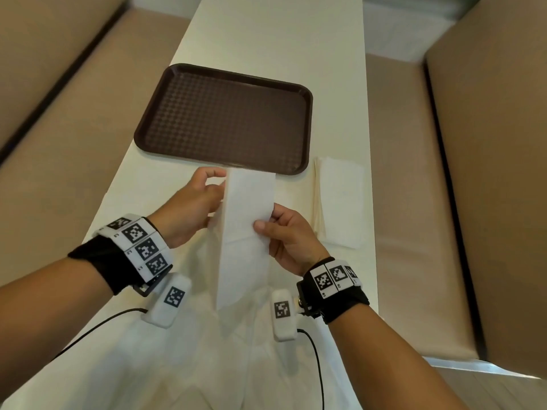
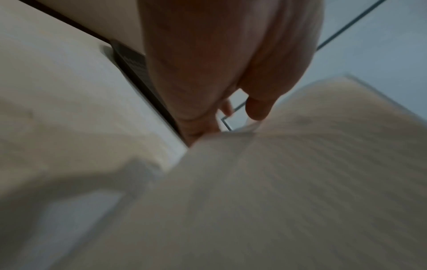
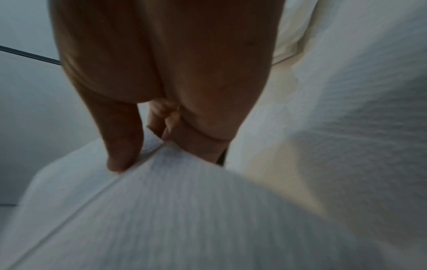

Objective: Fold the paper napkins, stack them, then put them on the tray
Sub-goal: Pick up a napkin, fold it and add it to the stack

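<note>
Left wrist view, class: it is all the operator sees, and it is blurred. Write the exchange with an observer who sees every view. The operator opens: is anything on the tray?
Observer: No, the head view shows the tray bare.
Operator: Any napkins folded yet?
Observer: Yes, folded napkins lie on the table, right of the tray's near corner.
Operator: What is the right hand doing?
Observer: The right hand pinches the long napkin at its right edge; the left hand holds the other edge.

Left hand (image 1: 194, 202) and right hand (image 1: 288, 235) pinching.
</note>
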`<action>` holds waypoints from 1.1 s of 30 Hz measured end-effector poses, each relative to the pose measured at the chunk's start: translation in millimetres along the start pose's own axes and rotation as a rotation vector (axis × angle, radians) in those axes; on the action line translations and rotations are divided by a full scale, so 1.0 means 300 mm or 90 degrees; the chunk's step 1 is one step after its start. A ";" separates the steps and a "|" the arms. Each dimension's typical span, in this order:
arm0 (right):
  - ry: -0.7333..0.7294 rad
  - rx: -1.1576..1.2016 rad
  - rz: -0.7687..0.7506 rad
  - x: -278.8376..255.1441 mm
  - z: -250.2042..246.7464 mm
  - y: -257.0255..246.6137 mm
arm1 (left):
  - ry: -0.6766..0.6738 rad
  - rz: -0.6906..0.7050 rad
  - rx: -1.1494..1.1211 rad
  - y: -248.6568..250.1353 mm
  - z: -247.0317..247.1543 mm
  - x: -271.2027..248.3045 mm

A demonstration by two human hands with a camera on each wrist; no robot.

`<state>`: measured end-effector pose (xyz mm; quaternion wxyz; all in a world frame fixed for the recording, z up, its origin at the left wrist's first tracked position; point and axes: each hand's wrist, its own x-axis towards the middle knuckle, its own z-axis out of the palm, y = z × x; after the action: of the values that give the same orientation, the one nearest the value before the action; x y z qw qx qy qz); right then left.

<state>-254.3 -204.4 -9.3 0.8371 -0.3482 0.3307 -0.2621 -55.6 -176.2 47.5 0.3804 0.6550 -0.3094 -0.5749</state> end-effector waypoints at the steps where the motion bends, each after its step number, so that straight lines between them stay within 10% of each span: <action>1: 0.015 0.000 -0.007 0.000 0.005 -0.003 | 0.009 0.005 0.035 -0.011 0.014 0.001; 6: 0.106 -0.013 -0.049 0.008 0.012 -0.018 | 0.033 -0.003 0.087 -0.021 0.032 -0.006; 12: 0.217 -0.102 -0.088 0.029 -0.012 -0.011 | -0.170 -0.072 -0.085 0.017 0.031 -0.031; 26: 0.256 -0.202 -0.023 -0.041 -0.161 -0.074 | -0.105 -0.012 -0.056 0.025 0.225 0.081; 33: 0.445 -0.297 -0.030 -0.034 -0.377 -0.189 | -0.108 -0.014 0.057 0.016 0.264 0.130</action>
<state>-356.0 -279.0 -23.4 0.5670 -0.4262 0.6371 -0.3017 -128.0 -222.8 27.4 0.3168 0.6239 -0.3586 -0.6180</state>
